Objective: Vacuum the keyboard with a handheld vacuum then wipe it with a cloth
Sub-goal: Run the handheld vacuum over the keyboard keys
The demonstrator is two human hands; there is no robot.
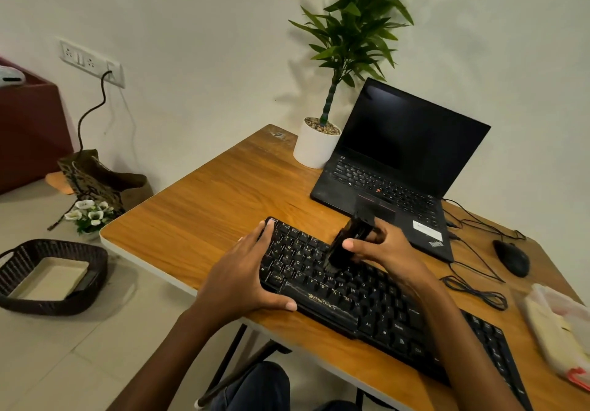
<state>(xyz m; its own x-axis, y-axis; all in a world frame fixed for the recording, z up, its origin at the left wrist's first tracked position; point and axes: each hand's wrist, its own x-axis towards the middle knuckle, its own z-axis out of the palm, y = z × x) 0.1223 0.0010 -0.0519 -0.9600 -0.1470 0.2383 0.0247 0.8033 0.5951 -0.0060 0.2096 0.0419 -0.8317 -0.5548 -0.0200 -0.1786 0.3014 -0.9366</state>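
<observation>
Right hand (380,248) is wrapped round the vacuum (349,241), thumb across the near side, fingers behind. Vacuum is tilted, nozzle end down on the keys about mid-left of the keyboard (367,302). Looks small, rigid, light: a one-hand grip around the mid-body is fine, and only light pressure is needed. Smooth black plastic, so probably a bit slick; a wrap grip beats a pinch.

Left hand (242,279) is flat and splayed over the keyboard's left end, thumb hooked on the front edge, fingertips at the far corner. It is pinning the board, not gripping it. Board is light and stiff and would likely slide on the desk (204,206) without that.

Both forearms come in from low in the frame, right wrist cocked down.

Keyboard sits diagonally at the near desk edge, laptop (396,171) just behind. Cloth (555,331) lies at the right edge, untouched. Judged: vacuuming stage, wipe not begun.
</observation>
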